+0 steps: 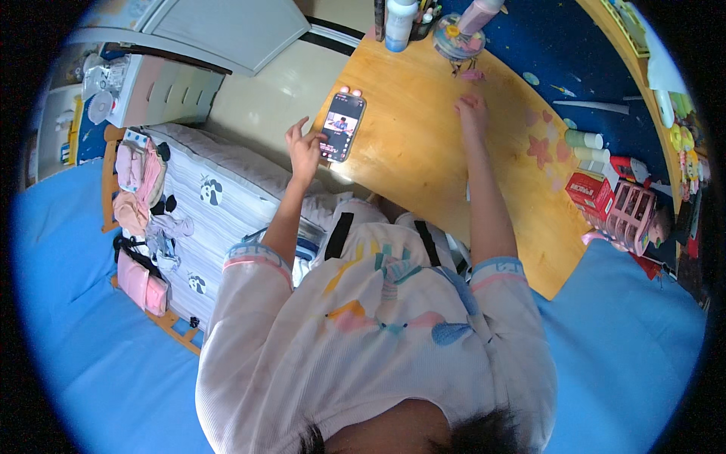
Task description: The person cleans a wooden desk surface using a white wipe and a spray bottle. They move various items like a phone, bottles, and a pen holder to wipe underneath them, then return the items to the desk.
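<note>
A dark smartphone (342, 127) with a lit screen is at the left edge of the wooden table, its camera-side end topped by small pinkish round bits. My left hand (304, 149) is beside it, fingers apart, one fingertip on or just over the screen's lower left. Over the table's far right part, my right hand (473, 115) is closed with the fingers curled in. What it holds, if anything, is hidden. Just beyond it lies a small pink object (474, 75), in front of a clear round container (457, 41) with colourful pieces inside.
The wooden table (408, 144) bears a white-and-blue bottle (400, 26), a pink bottle (479, 15) and a pen holder (423, 23) at the back. At right are green rolls (584, 139), a red box (591, 194) and a pink rack (631, 216). A bed (219, 204) with clothes stands left.
</note>
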Action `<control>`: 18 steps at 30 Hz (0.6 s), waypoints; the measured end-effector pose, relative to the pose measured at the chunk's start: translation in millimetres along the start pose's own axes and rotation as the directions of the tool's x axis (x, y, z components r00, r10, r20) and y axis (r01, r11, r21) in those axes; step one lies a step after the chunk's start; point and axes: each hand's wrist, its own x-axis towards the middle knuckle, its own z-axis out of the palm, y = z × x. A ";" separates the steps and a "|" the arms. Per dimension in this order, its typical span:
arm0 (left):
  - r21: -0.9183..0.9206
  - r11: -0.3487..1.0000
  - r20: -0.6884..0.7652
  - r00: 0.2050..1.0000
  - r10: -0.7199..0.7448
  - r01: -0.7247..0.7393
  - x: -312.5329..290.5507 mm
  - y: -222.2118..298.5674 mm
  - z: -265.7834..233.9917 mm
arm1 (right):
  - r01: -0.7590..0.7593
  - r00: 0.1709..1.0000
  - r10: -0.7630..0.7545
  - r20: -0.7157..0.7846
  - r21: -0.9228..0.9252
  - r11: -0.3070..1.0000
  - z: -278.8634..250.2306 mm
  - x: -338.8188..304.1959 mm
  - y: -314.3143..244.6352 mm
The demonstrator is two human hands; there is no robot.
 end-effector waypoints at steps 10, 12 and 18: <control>-0.130 0.991 0.096 0.995 -0.015 0.028 -2.6 -22.7 6.6 | 0.444 0.893 -0.439 0.096 -0.334 0.831 92.6 46.6 -57.0; -0.142 0.990 0.088 0.996 -0.010 0.022 -2.9 -27.8 6.4 | 0.446 0.894 -0.427 0.134 -0.357 0.821 112.8 52.8 -67.8; -0.149 0.989 0.120 0.993 0.014 0.004 2.0 -29.9 7.5 | 0.457 0.889 -0.432 0.151 -0.349 0.818 152.5 66.0 -95.0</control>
